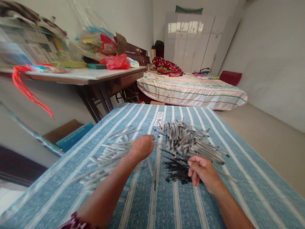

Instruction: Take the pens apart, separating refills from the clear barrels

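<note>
My left hand [143, 147] is closed, its fingertips drawn together just left of a large heap of slim grey-white tubes [183, 138] with dark ends. What it pinches, if anything, is too small and blurred to name. Under its forearm lie scattered pale translucent tubes [102, 168]. My right hand [203, 171] is pinched at the edge of a pile of thin black sticks [176, 168], partly covering them. I cannot make out what lies between its thumb and forefinger. One thin tube [154, 179] with a dark tip lies alone between the two hands.
A blue cloth with white stripes [176, 210] covers the table. At the left is a side desk [90, 74] with a red plastic bag [118, 62] and hanging red cord [30, 95]. Behind stand a bed [190, 90] and a white wardrobe [190, 47].
</note>
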`<action>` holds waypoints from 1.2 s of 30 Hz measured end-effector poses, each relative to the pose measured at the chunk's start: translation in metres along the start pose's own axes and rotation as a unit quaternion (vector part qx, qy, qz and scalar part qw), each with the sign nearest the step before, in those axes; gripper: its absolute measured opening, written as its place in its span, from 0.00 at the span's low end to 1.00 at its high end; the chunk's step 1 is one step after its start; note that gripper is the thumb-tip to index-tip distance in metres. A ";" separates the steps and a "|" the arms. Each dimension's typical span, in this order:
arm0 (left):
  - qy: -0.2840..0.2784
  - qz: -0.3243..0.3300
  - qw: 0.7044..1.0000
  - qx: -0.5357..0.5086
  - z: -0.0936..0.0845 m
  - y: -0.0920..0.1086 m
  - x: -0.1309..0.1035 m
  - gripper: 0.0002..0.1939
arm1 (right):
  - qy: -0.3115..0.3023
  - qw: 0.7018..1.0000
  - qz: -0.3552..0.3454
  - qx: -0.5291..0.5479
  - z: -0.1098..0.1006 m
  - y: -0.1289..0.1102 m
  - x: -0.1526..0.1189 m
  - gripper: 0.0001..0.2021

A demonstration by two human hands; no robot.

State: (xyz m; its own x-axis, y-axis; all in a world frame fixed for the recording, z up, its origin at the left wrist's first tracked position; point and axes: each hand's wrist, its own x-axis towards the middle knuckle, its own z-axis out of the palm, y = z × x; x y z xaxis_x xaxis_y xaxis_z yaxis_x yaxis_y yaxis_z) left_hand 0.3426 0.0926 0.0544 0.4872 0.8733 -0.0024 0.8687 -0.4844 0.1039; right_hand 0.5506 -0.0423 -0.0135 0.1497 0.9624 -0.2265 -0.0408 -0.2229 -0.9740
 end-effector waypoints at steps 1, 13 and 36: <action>0.006 0.024 1.000 -0.002 0.004 0.009 0.010 0.13 | 0.000 1.000 0.001 0.002 0.000 0.000 0.000 0.15; 0.082 0.158 0.984 -0.006 0.046 0.029 0.078 0.10 | 0.002 1.000 -0.004 0.022 -0.003 -0.002 0.002 0.17; 0.080 0.261 0.958 -0.087 0.032 0.071 -0.086 0.12 | -0.212 0.969 -0.107 -0.063 0.012 0.001 -0.016 0.19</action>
State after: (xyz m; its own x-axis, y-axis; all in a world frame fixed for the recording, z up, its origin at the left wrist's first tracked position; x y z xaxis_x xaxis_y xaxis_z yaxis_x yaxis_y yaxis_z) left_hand 0.3656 -0.0184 0.0300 0.8187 0.5185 0.2469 0.4757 -0.8531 0.2142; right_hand 0.5362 -0.0559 -0.0109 -0.2785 0.9602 -0.0224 0.0713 -0.0026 -0.9974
